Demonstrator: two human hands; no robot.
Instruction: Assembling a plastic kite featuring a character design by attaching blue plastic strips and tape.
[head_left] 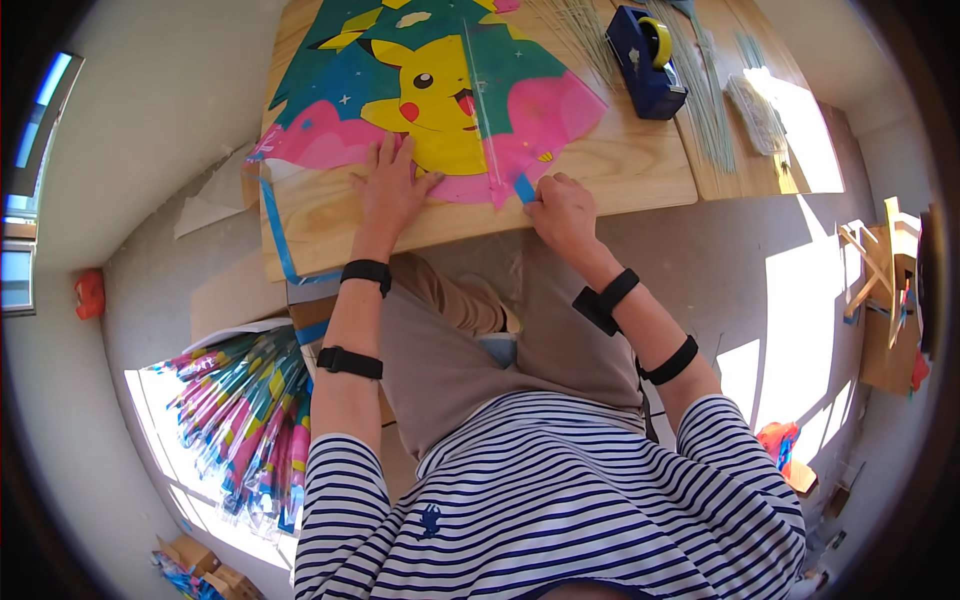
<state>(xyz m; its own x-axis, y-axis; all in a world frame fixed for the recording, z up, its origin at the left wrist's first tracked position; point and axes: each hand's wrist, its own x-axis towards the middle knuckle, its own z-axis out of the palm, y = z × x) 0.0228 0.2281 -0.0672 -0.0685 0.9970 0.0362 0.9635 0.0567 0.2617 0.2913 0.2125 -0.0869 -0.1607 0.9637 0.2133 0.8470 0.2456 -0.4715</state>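
- a person in a striped shirt (560, 480) works at a pale wooden table (620, 180), forearms reaching up over the near edge, black straps banding both arms.
- a printed plastic sheet (420, 110) in green, pink and yellow lies flat on the table, its lower edge close to the person; a yellow cartoon creature with a red cheek fills its middle, and a narrow clear line runs down its face.
- the left hand (393, 190) is open, palm down, its spread fingers resting on the sheet's lower edge, just below the creature.
- the right hand (565, 212) is curled closed at the near side of the table, its thumb and fingers pinching a short blue strip (524, 188) that meets the sheet's lower right edge.
- a dark blue tape dispenser (645, 75) with a yellow roll stands at the right, beyond the sheet, among bundles of thin pale rods (705, 100).
- farther right, a clear-wrapped packet (757, 115) lies next to a patch of bright sunlight.
- a long blue band (275, 230) runs along the table's left edge and bends around its near corner.
- below, to the left, a fan of folded colorful sheets (245, 410) in clear wrapping catches the sun.
- a red bag (89, 293) sits by the left wall; cardboard and wooden pieces (885, 300) are gathered at the far right.
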